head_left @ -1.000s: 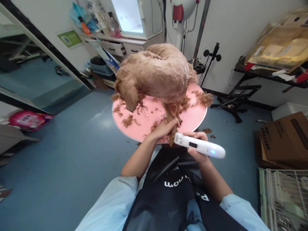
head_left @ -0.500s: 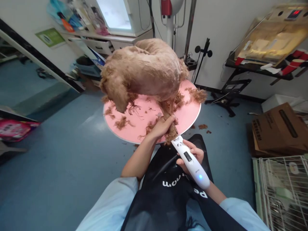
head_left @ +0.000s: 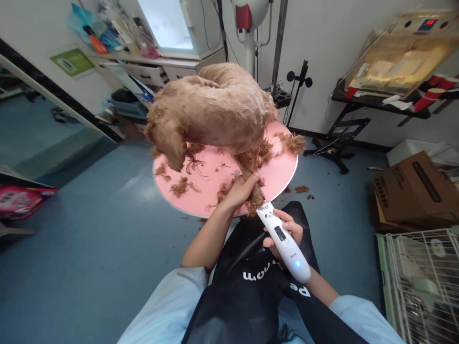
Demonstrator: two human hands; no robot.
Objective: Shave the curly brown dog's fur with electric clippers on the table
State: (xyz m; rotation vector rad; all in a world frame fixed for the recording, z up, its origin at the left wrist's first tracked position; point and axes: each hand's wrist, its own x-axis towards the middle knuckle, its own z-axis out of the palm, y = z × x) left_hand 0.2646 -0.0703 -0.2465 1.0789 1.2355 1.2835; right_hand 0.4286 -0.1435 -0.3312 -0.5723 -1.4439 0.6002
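Observation:
A brown curly-haired dog (head_left: 218, 107), its body trimmed short, stands on a round pink grooming table (head_left: 283, 174). My left hand (head_left: 244, 190) is closed around one of its legs, which is stretched out toward me over the table's near edge. Shaggy fur (head_left: 255, 201) still covers the paw end of that leg. In my right hand (head_left: 292, 229) is a white hair clipper (head_left: 287, 248) with a lit blue light. The clipper's blade end touches the fur at the paw. Several clumps of cut fur (head_left: 181, 186) lie around the dog.
Cardboard boxes (head_left: 418, 191) and a white wire cage (head_left: 423, 282) stand on the floor at the right. A stand with a yellow-lit box (head_left: 401, 57) is against the back wall. Behind the dog is a counter with drawers (head_left: 147, 74). Cut fur (head_left: 301, 189) also lies on the floor.
The view has shifted slightly. Both hands keep their hold, and the clipper stays at the paw with hardly any visible movement.

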